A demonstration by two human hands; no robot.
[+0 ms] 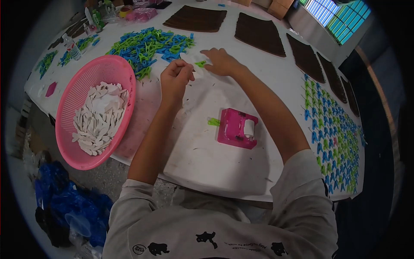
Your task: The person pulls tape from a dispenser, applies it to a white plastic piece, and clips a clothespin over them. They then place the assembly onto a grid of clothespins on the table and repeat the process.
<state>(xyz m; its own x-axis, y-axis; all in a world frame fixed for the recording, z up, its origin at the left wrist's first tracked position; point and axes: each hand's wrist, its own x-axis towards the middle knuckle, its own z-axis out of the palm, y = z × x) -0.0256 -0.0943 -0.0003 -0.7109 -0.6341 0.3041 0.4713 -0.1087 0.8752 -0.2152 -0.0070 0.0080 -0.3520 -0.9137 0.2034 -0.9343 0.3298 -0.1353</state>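
The step in hand looks like fitting 1 green clip (200,64) onto a white piece (190,57) just above the surface (202,151) beside the clip pile (146,45), the left hand (174,78) fingers pinching the piece and the right hand (222,63) fingers pinching the clip, so the next move probably calls for aligning them and pressing them together.

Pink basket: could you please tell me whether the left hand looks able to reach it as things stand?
Probably yes: the basket lies open-topped just beside the left hand, with only bare table between them, though that hand is pinching a white piece.
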